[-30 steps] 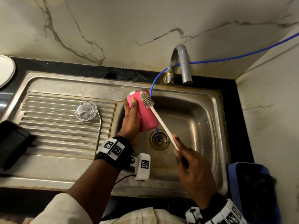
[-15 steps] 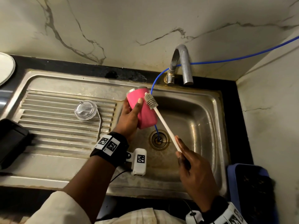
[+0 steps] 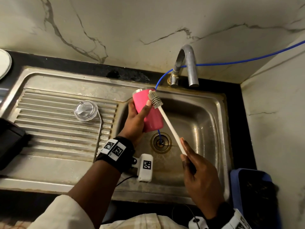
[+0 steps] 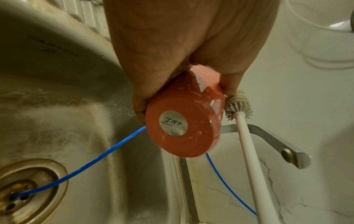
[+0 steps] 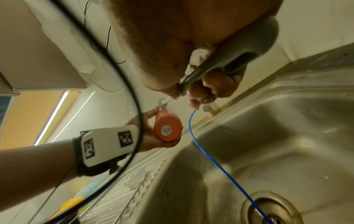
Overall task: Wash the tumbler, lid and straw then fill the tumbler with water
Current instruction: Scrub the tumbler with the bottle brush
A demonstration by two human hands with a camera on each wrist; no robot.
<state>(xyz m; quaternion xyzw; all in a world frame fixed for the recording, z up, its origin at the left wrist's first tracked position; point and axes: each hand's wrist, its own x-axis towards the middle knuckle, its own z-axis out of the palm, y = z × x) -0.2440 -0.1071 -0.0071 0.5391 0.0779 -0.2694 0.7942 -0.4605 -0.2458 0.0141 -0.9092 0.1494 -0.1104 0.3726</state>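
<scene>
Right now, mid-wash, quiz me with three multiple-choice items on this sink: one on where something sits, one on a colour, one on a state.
1. Where is the clear round plastic lid?
A. in the basin
B. on the ribbed steel draining board
C. on the tumbler

2. What colour is the thin hose running into the drain?
A. blue
B. yellow
C. black

3. What is the left hand doing?
A. hanging idle
B. turning the tap
C. gripping the pink metal tumbler

Key: 1 B, the lid lies on the ridges left of the basin. 2 A, the blue line shows in all three views. 3 C, fingers wrap the tumbler while the right hand holds the white long-handled bottle brush against its side.
</scene>
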